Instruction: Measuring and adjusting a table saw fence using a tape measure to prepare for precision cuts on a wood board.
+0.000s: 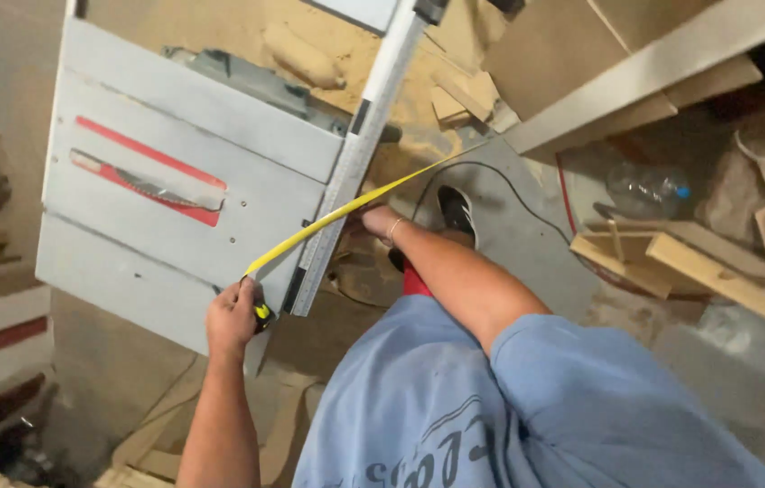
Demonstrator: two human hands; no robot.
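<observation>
Head view shows the left hand (pixel 233 316) closed around a tape measure case (pixel 261 314) at the near edge of a grey table saw (pixel 175 117), the yellow tape (pixel 337 215) running out diagonally across the pale rail (pixel 360 154) at the saw's side. The right hand (pixel 377 220) reaches down beside that rail and touches the tape (whether its fingers pinch it I cannot tell). Wood offcuts (pixel 699 258) lie on the dusty floor (pixel 527 244), well apart.

Yellow tape measure (pixel 337 215), grey saw table (pixel 175 190) (red-edged blade slot), blue shirt (pixel 491 407)
</observation>
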